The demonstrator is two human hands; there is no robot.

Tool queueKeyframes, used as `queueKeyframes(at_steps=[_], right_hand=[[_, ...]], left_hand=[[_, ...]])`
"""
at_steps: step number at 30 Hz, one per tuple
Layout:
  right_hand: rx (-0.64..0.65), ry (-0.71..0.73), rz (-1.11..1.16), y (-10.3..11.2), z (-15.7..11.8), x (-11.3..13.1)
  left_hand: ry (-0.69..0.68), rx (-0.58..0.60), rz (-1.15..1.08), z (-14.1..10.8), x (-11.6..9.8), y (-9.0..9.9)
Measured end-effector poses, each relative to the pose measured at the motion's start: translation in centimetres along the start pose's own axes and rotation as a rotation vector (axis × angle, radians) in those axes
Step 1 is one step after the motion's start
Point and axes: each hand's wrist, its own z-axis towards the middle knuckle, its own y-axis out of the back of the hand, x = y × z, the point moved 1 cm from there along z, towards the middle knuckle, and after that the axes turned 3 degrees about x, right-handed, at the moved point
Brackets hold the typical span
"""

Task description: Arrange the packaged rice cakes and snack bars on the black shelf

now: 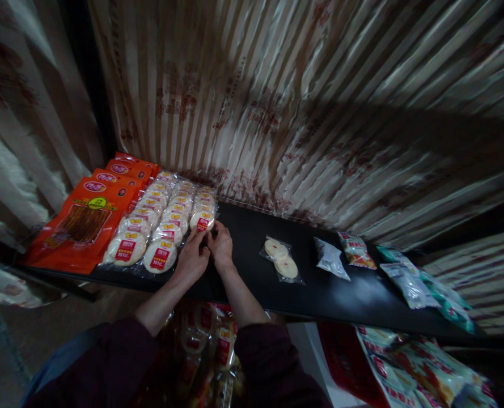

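Just left of the frame's centre, a clear-wrapped cracker pack [202, 221] lies at the near end of the rightmost stacked row [205, 198], the left hand [193, 258] and right hand [221, 245] both partly curled with fingertips at its near edge; whether they pinch it cannot be told. It should be light, brittle and slick-skinned, so a gentle hold on its wrapper margin seems best.

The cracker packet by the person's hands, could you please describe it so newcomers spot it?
On the black shelf, find the orange bags at the left end. Right of them lie three rows of round crackers; follow the rightmost. The cracker packet is its nearest one, set apart by the left hand and right hand at its edge.
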Motion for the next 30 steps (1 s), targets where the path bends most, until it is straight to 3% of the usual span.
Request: queueKeyframes(at_steps=[12,21,30], right_hand=[[-0.043,0.007,0.146,0.2,-1.0,-0.5],[0.022,0.022,0.164,0.9,-1.4,-0.1],[0.031,0.005,0.252,1.6,-3.8,-0.6]], left_hand=[[-0.031,-0.051,0.037,-0.4,0.3,-0.3],[-0.066,-0.045,0.045,-0.3,0.7,-0.8],[-0.053,-0.043,0.119,-0.6,0.9,-0.3]])
